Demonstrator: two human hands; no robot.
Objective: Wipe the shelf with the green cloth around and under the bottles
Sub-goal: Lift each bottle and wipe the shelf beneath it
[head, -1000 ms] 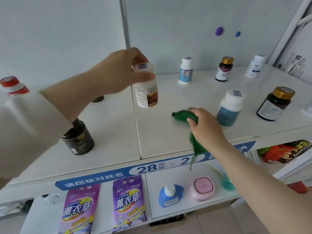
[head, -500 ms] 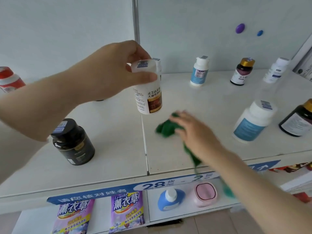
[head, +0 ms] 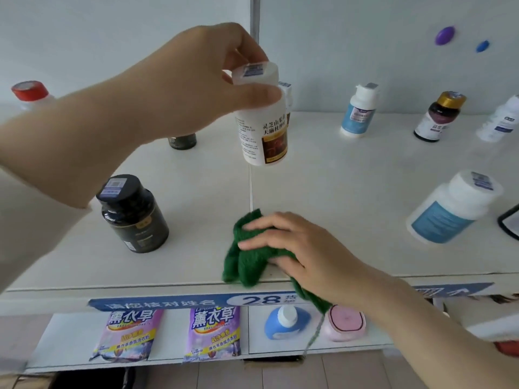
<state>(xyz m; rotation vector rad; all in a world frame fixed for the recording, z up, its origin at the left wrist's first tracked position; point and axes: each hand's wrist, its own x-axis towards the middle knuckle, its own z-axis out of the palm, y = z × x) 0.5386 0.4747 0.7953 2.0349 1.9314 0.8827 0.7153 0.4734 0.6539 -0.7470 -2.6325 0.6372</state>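
Note:
My left hand (head: 193,82) pinches the white cap of a white bottle (head: 264,130) with a brown label and holds it lifted above the white shelf (head: 323,192). Below it, my right hand (head: 297,251) presses the green cloth (head: 250,256) flat on the shelf near its front edge, fingers spread over it. One end of the cloth hangs over the edge. A black bottle (head: 134,214) stands left of the cloth.
A white bottle with a blue label (head: 449,209) stands at the right. More bottles (head: 359,110) line the back wall. A red-capped bottle (head: 29,92) is at far left. The lower shelf holds purple bags (head: 213,332), a blue bottle (head: 286,321) and a pink box (head: 345,321).
My right hand has slid the green cloth left and toward the front edge, under the lifted bottle. My left hand keeps the white bottle raised.

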